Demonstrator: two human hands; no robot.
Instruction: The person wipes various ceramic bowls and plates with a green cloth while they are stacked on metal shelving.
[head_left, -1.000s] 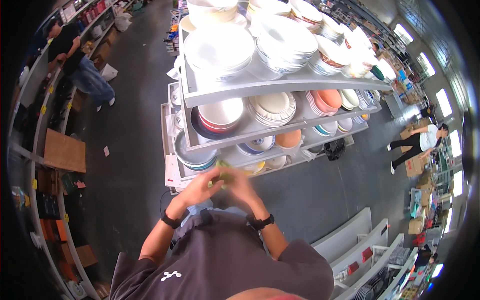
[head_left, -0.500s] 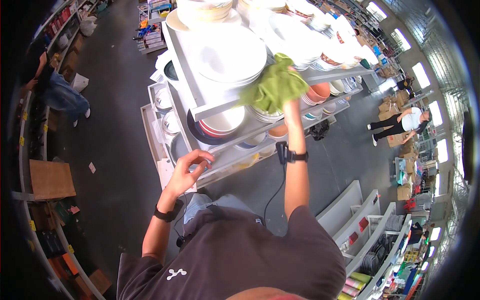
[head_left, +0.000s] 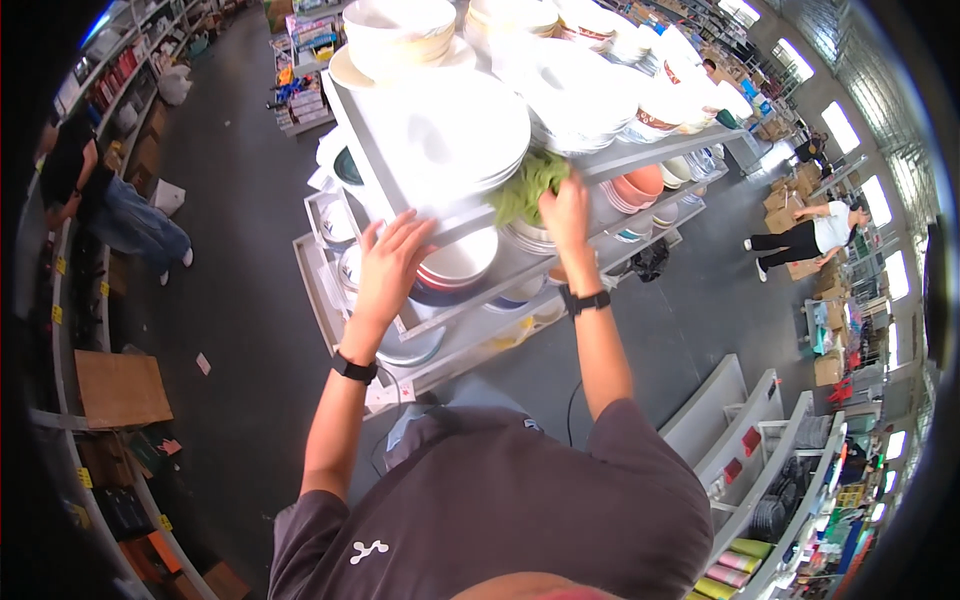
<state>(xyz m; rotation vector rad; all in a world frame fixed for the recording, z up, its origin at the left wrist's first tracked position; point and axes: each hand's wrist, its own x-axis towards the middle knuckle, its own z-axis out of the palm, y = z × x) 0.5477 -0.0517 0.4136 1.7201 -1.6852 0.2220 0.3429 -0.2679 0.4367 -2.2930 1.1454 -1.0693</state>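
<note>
My right hand [head_left: 566,215] grips a crumpled green cloth [head_left: 528,188] at the front edge of the top shelf [head_left: 640,157]. The cloth lies against that edge, beside a stack of large white plates [head_left: 455,130]. Over at the shelf's near left corner, my left hand [head_left: 392,262] rests with its fingers stretched out, holding nothing. Below it, on the middle tier, a white bowl with a red and dark blue outside [head_left: 460,258] sits partly behind the fingers. More white dishes [head_left: 580,95] are stacked farther right on the top tier.
Orange bowls [head_left: 636,188] stand on the tier below. A low grey shelf unit [head_left: 715,440] is at the lower right. Shelving with a cardboard box [head_left: 122,388] runs along the left. One person [head_left: 120,215] stands at the left, another [head_left: 815,235] at the far right.
My left hand has moved up onto the shelf corner. My right hand has drawn the cloth down and left, and the cloth now looks more bunched.
</note>
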